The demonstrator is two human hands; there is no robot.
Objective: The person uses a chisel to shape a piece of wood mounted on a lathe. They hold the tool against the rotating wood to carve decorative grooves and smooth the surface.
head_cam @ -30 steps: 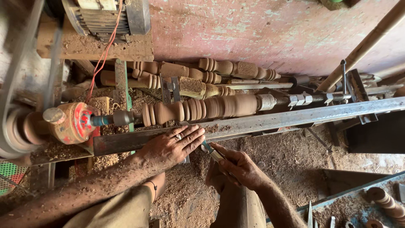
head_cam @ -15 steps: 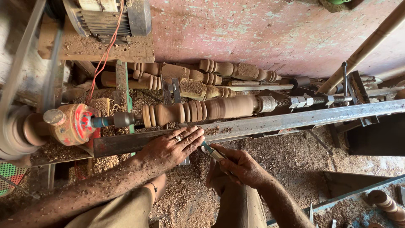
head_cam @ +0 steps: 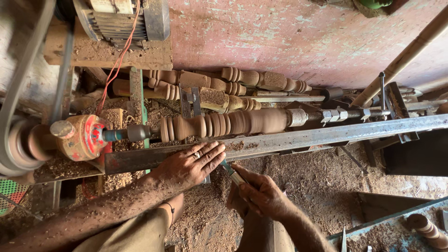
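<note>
Basically, left hand [head_cam: 189, 165] lay flat, fingers open, on rail [head_cam: 326, 135] pressing chisel [head_cam: 232, 172], right hand [head_cam: 263, 196] gripped chisel handle, spindle [head_cam: 224, 125] sat between lathe centres just behind rail's left half

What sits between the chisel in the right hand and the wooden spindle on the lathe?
The metal tool rest bar runs across between the right hand and the spindle. The left hand lies flat on that bar, over the chisel.

The chisel [head_cam: 232, 173] tip is hidden beneath the left hand [head_cam: 190, 164]. The drive belt [head_cam: 21, 88] is cut off at the left edge.
</note>
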